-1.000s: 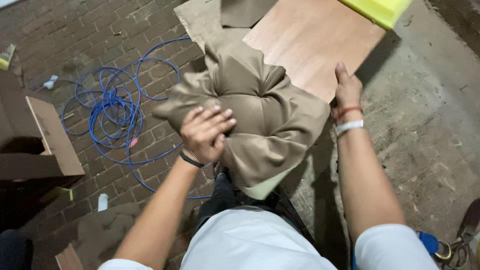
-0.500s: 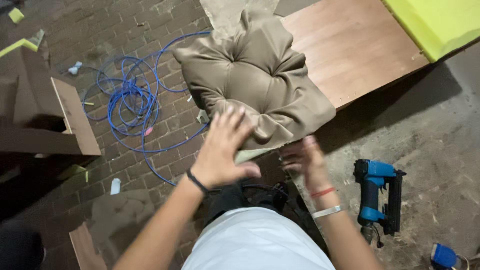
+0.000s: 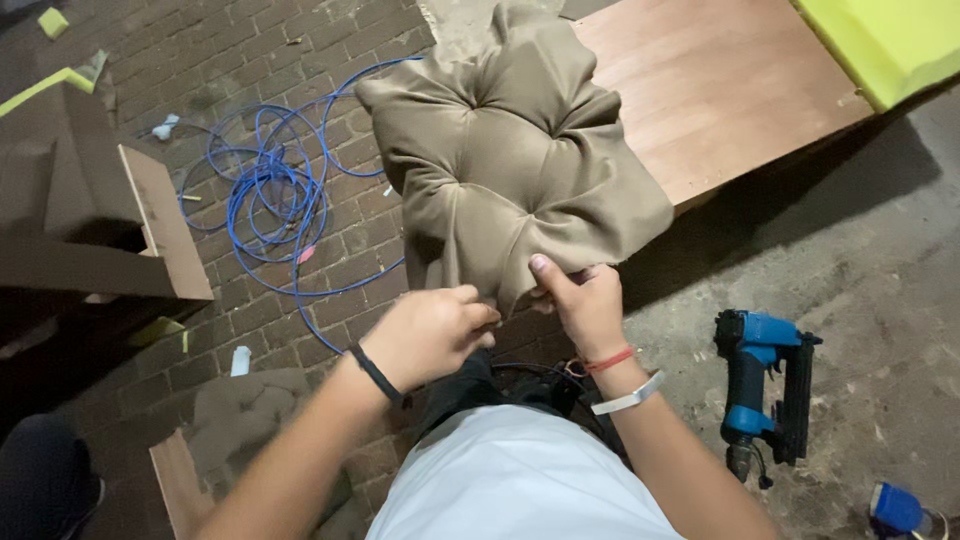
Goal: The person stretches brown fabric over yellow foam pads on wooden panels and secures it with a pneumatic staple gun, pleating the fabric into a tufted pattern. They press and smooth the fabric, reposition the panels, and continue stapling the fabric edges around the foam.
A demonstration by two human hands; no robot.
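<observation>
A tan tufted cushion (image 3: pixel 515 165) with button dimples lies in front of me, partly over a wooden board (image 3: pixel 720 85). My left hand (image 3: pixel 430 335), with a black band on the wrist, grips the cushion's near edge from below. My right hand (image 3: pixel 582 300), wearing a red string and a white band, pinches the same near edge with the thumb on top of the fabric. Both hands sit close together at the cushion's near corner.
A blue and black pneumatic stapler (image 3: pixel 765 395) stands on the concrete at my right. Coiled blue hose (image 3: pixel 265 195) lies on the brick floor to the left. A brown upholstered frame piece (image 3: pixel 90 210) stands far left. Yellow-green foam (image 3: pixel 880 40) rests on the board's far end.
My view has shifted and the cushion now lies flatter. My left hand came off the top of the cushion down to its near edge, and my right hand rose to grip that edge too.
</observation>
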